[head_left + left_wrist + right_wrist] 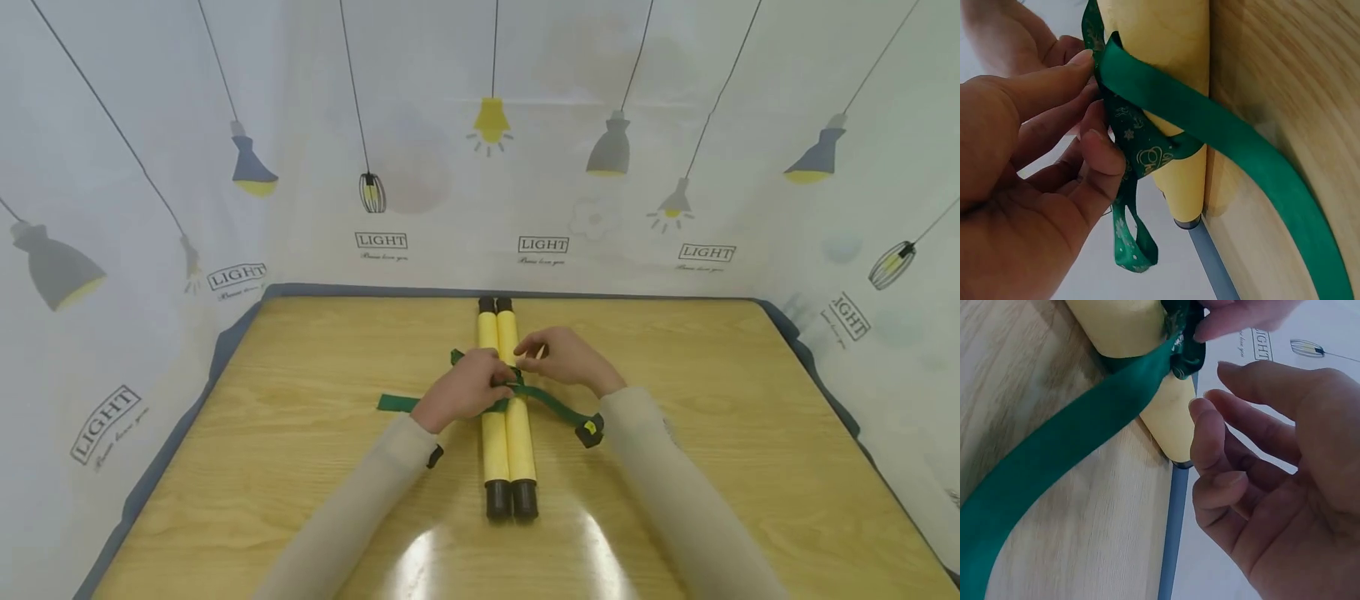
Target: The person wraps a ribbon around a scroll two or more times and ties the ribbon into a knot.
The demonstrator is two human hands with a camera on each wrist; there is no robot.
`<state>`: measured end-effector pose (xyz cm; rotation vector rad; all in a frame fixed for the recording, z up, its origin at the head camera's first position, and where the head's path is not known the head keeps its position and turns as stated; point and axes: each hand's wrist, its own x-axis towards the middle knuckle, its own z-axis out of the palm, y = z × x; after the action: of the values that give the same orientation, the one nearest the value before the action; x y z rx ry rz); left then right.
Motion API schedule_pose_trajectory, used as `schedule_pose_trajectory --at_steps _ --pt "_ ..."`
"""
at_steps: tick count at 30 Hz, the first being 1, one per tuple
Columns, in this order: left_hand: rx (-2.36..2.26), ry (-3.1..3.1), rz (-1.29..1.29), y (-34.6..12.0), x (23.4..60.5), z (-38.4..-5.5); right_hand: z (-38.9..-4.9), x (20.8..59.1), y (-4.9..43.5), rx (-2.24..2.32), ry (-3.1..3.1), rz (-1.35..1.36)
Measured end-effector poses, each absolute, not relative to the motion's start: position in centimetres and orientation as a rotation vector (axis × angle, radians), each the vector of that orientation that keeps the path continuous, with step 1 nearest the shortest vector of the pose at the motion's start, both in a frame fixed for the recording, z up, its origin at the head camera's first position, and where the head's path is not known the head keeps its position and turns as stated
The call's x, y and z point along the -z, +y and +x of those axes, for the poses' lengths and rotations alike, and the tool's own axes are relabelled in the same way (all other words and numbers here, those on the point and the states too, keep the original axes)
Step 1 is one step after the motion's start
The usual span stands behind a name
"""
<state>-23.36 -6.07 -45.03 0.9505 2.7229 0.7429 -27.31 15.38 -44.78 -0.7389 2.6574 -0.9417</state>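
Two yellow tubes [521, 446] with dark end caps lie side by side on the table, pointing away from me. A green ribbon [551, 402] with printed snowflakes and lettering on one face wraps around their middle. My left hand [465, 387] pinches the gathered ribbon on top of the tubes between thumb and fingers. A small ribbon loop [1135, 253] hangs beyond those fingers in the left wrist view. Just right of the tubes, my right hand [566, 358] hovers with loosely bent fingers, apart from the ribbon and holding nothing. One ribbon tail [393, 402] lies to the left.
The wood-grain table [300, 467] extends on both sides of the tubes. Beside the right cuff is a dark object with a yellow patch [591, 429], its kind unclear. A white curtain [450, 50] printed with lamps surrounds the table's back and sides.
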Motion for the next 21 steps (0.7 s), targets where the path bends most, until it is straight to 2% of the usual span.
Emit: schedule_pose_trajectory --at_steps 8,21 --pt "-0.783 2.709 0.87 -5.2 45.4 -23.7 -28.0 45.3 14.0 0.886 2.635 -0.826" --pt "-0.962 2.663 0.605 -4.5 45.1 -24.2 -27.9 45.6 14.0 0.922 2.626 -0.78"
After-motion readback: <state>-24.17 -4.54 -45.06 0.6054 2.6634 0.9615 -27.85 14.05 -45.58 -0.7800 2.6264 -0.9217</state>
